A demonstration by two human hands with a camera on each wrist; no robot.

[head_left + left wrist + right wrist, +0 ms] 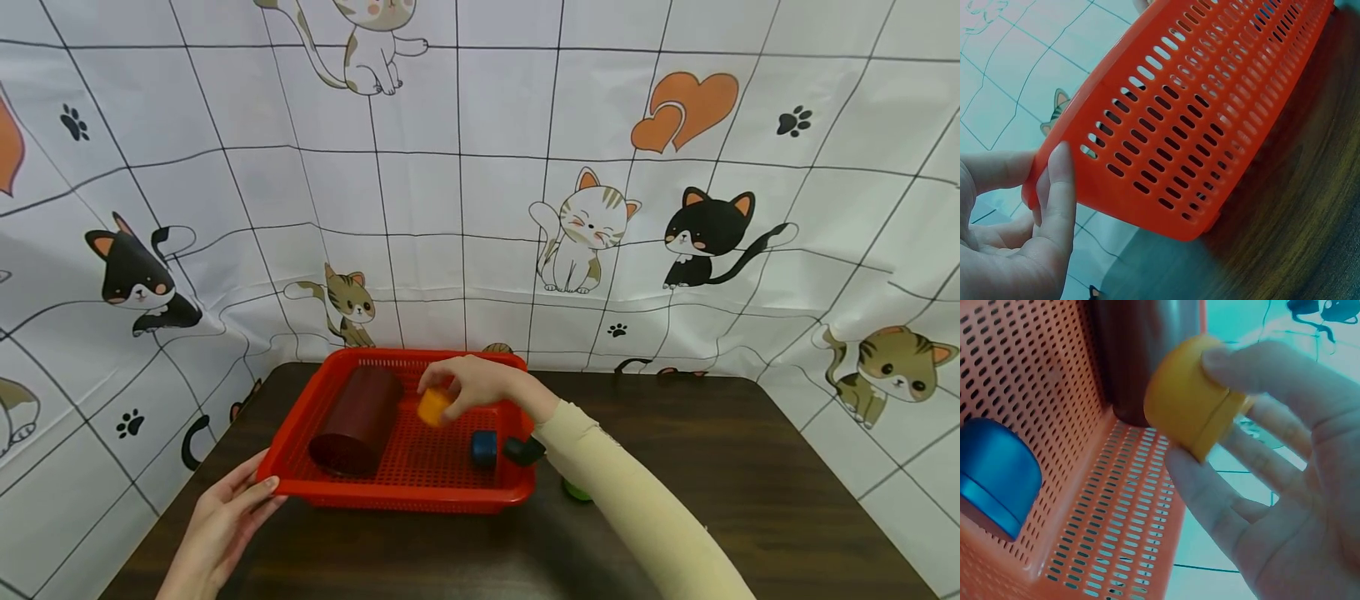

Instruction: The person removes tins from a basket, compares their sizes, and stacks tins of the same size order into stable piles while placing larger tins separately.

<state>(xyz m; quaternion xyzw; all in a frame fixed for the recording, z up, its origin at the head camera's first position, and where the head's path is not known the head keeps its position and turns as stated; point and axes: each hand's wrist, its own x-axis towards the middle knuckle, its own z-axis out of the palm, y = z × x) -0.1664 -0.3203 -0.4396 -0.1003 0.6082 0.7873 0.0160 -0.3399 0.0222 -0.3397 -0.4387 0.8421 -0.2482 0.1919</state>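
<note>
In the head view a red slotted plastic basket (420,505) stands on the dark table. My left hand (225,521) pinches the rim at its near left corner, thumb and fingers on either side of the edge in the left wrist view. Over the basket, my right hand (480,385) holds a short yellow cylinder (1179,394) between thumb and fingertips; a seam runs round it near one end. Inside the basket, a large dark maroon cylinder (358,421) lies along the left side. A short blue cylinder (1000,472), shaped like the yellow one, lies at the basket's right end.
A green object (576,492) sits on the table (720,475) just right of the basket, partly hidden by my right sleeve (637,492). Behind the table hangs a white gridded sheet (495,200) with cartoon cats, reaching the basket's far side.
</note>
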